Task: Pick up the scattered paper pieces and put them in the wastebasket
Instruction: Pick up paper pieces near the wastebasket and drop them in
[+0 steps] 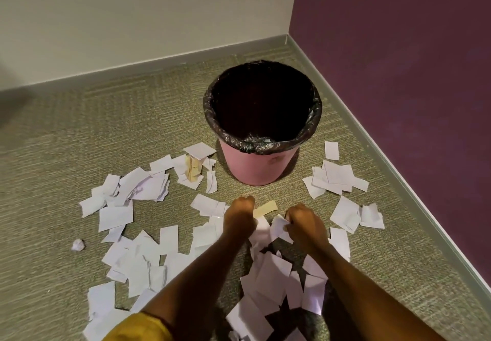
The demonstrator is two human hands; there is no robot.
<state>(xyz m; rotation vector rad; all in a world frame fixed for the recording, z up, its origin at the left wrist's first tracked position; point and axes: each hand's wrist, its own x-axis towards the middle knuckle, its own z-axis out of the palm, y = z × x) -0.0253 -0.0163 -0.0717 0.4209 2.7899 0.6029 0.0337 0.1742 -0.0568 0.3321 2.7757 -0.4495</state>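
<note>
Two hands are seen low over the carpet (79, 133), just in front of a pink wastebasket (256, 166) lined with a black bag (314, 117). The left hand (239, 214) is curled into a loose fist with its knuckles down among the paper pieces (138, 258); whether anything is gripped inside cannot be told. The right hand (305, 223) is closed around a bunch of white paper, with crumpled edges showing at the fingers. A tan scrap (265, 208) lies between the hands. More paper is scattered left, right and beneath the forearms. A small crumpled ball (77, 244) lies apart at the left.
</note>
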